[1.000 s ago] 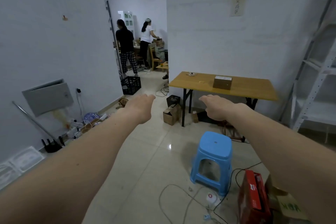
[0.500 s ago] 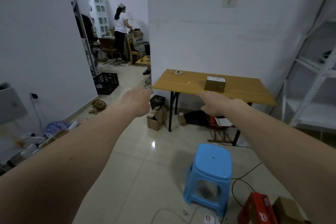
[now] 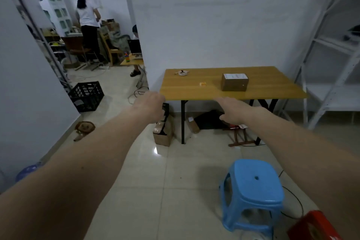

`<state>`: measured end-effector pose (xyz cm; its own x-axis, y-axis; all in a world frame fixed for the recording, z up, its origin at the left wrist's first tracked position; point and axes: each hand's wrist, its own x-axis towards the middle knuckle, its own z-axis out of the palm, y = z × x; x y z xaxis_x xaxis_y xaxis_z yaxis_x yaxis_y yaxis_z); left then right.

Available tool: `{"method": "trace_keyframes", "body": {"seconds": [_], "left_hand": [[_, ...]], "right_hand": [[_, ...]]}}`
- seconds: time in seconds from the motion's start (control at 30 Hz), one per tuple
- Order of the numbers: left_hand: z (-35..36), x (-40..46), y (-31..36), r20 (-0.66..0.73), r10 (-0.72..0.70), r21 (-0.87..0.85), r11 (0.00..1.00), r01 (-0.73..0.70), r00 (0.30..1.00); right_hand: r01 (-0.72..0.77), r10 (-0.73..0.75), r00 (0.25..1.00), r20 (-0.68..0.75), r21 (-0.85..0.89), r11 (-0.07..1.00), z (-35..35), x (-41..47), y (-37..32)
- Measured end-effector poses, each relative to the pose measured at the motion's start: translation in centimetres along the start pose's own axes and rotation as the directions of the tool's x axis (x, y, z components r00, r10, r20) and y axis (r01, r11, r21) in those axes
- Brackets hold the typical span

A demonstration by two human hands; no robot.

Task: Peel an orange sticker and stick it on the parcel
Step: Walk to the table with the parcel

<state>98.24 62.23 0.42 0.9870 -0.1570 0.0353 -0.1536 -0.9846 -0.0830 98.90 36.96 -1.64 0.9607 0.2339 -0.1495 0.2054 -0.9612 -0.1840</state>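
Brown cardboard parcel (image 3: 234,82) is sitting on the wooden table (image 3: 272,91), with the orange sticker (image 3: 202,84) lying at its 9 o'clock. The left hand (image 3: 150,106) and right hand (image 3: 232,110) are reaching out, fingers loose, holding nothing. I think walking closer comes next, then picking up the sticker.

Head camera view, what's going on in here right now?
A person holds both arms out toward a wooden table across the room. The left hand and right hand hold nothing, short of the table. On it sit a brown parcel and, just left of it, a small orange sticker sheet, both untouched. A blue stool stands on the floor between the person and the table.
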Motion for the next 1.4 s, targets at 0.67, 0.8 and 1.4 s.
{"method": "trace_keyframes", "body": {"seconds": [0.67,0.8,1.4], "left_hand": [[1.6,36.8,2.3,-0.013,0.161,0.099,0.982,-0.159,0.987],[2.6,44.2,4.3,0.013,0.174,0.083,0.981,-0.174,0.985],[9.2,76.9,12.6,0.122,0.36,-0.077,0.933,-0.353,0.925]], "right_hand": [[-0.173,0.17,0.983,-0.068,-0.032,0.984,-4.0,29.9,14.3],[-0.185,0.181,0.98,-0.089,-0.038,0.982,-5.3,35.9,18.1],[-0.297,0.294,0.954,-0.061,-0.038,0.954,-9.3,59.3,33.6]]}}
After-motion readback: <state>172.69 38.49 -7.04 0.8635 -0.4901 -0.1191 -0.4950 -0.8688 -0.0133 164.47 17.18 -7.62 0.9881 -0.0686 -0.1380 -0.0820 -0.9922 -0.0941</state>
